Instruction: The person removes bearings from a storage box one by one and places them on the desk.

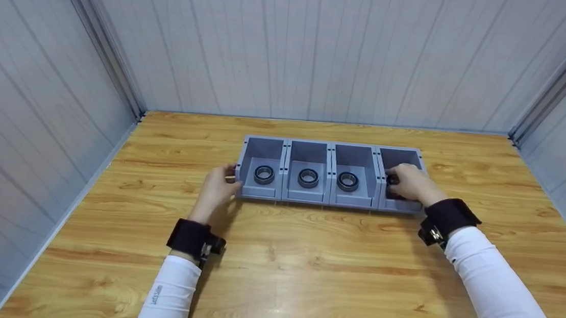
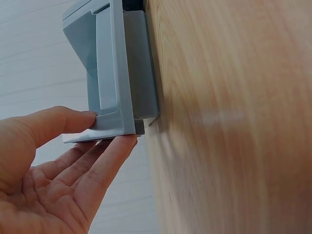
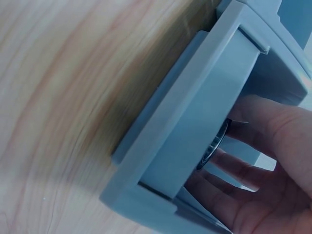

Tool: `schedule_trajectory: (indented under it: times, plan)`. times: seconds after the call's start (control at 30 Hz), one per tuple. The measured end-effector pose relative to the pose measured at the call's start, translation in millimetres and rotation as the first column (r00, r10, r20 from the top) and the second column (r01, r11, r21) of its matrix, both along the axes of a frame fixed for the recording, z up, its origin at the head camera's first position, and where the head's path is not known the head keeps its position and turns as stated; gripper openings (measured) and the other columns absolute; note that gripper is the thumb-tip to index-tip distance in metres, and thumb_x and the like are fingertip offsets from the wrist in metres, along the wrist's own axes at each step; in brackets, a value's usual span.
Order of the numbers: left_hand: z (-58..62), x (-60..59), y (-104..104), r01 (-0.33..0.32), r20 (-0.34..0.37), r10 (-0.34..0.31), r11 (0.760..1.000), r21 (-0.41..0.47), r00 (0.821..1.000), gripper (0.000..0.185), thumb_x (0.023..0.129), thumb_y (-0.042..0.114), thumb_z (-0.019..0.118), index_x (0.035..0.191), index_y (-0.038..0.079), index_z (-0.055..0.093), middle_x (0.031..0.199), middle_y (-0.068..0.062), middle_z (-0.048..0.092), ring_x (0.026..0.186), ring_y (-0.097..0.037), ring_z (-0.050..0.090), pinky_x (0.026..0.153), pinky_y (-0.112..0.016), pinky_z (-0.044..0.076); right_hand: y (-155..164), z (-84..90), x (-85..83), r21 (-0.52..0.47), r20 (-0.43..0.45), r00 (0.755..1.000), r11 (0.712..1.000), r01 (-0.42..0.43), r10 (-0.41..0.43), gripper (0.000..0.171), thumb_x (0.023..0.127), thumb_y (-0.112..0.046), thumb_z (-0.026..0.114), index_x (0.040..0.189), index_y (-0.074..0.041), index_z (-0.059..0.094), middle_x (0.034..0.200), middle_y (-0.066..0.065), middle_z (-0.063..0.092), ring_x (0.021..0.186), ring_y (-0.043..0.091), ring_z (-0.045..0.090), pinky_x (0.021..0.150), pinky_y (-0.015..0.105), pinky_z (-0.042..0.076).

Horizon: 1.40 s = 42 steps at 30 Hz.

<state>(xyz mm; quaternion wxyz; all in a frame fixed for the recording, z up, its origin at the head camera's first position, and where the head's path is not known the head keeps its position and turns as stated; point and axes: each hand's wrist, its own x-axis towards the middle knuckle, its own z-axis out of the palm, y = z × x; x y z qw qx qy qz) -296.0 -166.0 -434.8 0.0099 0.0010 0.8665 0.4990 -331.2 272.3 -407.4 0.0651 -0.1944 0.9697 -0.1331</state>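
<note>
Nearest, two white sleeves (image 1: 501, 296) come in from the bottom edge, each ending in a black wrist strap (image 1: 189, 238), over a wooden table (image 1: 303, 273). Further out, the left hand (image 1: 216, 189) sits at the near left corner of a grey tray (image 1: 280, 193) of four bins set side by side; its wrist view shows the thumb (image 2: 58, 122) lying on the front lip and the fingers (image 2: 109, 158) straight, their tips touching the lower edge of that corner (an open hand steadying the tray, not clasped round it). To the right, the right hand (image 1: 411, 183) reaches into the rightmost bin, and its fingers (image 3: 273, 131) are curled round a dark metal ring (image 3: 214, 146) inside that bin; only the ring's rim shows between the fingers and the bin's front wall, and whether it rests on the bin floor I cannot tell. The other three bins each hold one ring lying flat near the front: the left ring (image 1: 263, 174), the middle ring (image 1: 308, 177) and the third ring (image 1: 347, 181), well apart from each other with a divider between each pair. The tray stands square on the table, about midway across. Beyond it, pale panelled walls (image 1: 323, 50) close in the back and both sides.
</note>
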Motion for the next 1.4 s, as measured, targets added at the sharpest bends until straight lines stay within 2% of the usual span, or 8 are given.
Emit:
schedule_trajectory:
  times: [0.27,0.43,0.6,0.9,1.07,1.2,1.33,1.4]
  plan:
    - [0.3,0.7,0.3,0.000,0.001,0.000,1.000,0.024,1.000,0.053,0.092,-0.008,0.057,0.142,-0.017,0.046,0.139,-0.037,0.058,0.130,-0.048,0.060,0.113,-0.048,0.052,-0.3,4.7,1.3,-0.028,0.002,1.000,0.999,0.016,-0.016,0.045,0.090,-0.002,0.066,0.130,0.016,0.060,0.128,0.038,0.063,0.118,0.052,0.062,0.105,0.061,0.052]
    - [-0.2,-0.1,-0.1,0.003,-0.001,-0.003,1.000,0.026,1.000,0.052,0.092,-0.008,0.057,0.142,-0.017,0.045,0.139,-0.037,0.057,0.130,-0.048,0.059,0.113,-0.048,0.052,0.0,6.8,0.9,-0.051,0.000,1.000,0.999,0.013,-0.013,0.045,0.089,-0.003,0.066,0.129,0.017,0.060,0.124,0.038,0.065,0.095,0.042,0.067,0.097,0.056,0.056]
    - [0.5,0.1,-0.2,0.005,-0.006,-0.004,1.000,0.030,1.000,0.053,0.092,-0.008,0.058,0.142,-0.016,0.046,0.139,-0.037,0.057,0.131,-0.047,0.059,0.114,-0.048,0.051,1.7,8.4,0.8,-0.062,-0.008,1.000,0.998,0.004,-0.005,0.043,0.089,-0.003,0.065,0.127,0.018,0.062,0.120,0.037,0.067,0.073,0.024,0.054,0.076,0.041,0.049]
    - [1.3,1.6,0.2,0.006,-0.005,-0.005,1.000,0.028,1.000,0.052,0.092,-0.006,0.058,0.142,-0.015,0.047,0.140,-0.036,0.058,0.131,-0.046,0.060,0.113,-0.048,0.053,0.9,13.6,1.1,-0.043,0.014,1.000,0.999,0.016,-0.016,0.045,0.089,-0.005,0.066,0.129,0.016,0.061,0.125,0.036,0.067,0.078,0.026,0.064,0.097,0.057,0.056]
    - [0.3,1.6,-0.5,0.009,-0.022,-0.009,1.000,-0.009,1.000,0.051,0.092,-0.006,0.058,0.140,-0.017,0.048,0.138,-0.037,0.059,0.131,-0.047,0.059,0.113,-0.049,0.052,1.9,14.2,0.6,-0.040,0.013,1.000,0.999,0.012,-0.012,0.047,0.089,-0.005,0.066,0.130,0.016,0.060,0.123,0.035,0.068,0.064,0.018,0.063,0.092,0.055,0.058]
    - [0.3,2.0,-1.1,0.007,-0.021,-0.007,1.000,-0.004,1.000,0.051,0.092,-0.005,0.059,0.141,-0.016,0.048,0.137,-0.037,0.059,0.130,-0.047,0.060,0.113,-0.049,0.052,2.3,14.7,0.2,-0.044,0.035,0.999,0.999,0.016,-0.014,0.047,0.091,-0.004,0.065,0.133,0.016,0.058,0.121,0.035,0.069,0.051,0.009,0.055,0.079,0.043,0.059]
    - [-0.2,1.6,-1.2,0.003,-0.021,-0.003,1.000,0.001,1.000,0.052,0.092,-0.006,0.059,0.142,-0.015,0.047,0.138,-0.036,0.059,0.130,-0.046,0.060,0.113,-0.048,0.052,1.0,18.9,2.1,-0.050,0.052,0.998,0.999,0.020,-0.018,0.047,0.093,-0.005,0.066,0.135,0.014,0.057,0.121,0.034,0.069,0.048,0.007,0.052,0.070,0.036,0.056]
    - [-0.5,1.4,-1.2,-0.001,-0.016,0.001,1.000,0.005,1.000,0.052,0.092,-0.006,0.058,0.143,-0.015,0.047,0.138,-0.036,0.059,0.130,-0.046,0.060,0.113,-0.048,0.052,0.4,20.3,2.8,-0.048,0.048,0.999,0.999,0.025,-0.022,0.048,0.093,-0.006,0.066,0.136,0.013,0.058,0.124,0.034,0.068,0.048,0.007,0.052,0.073,0.039,0.057]
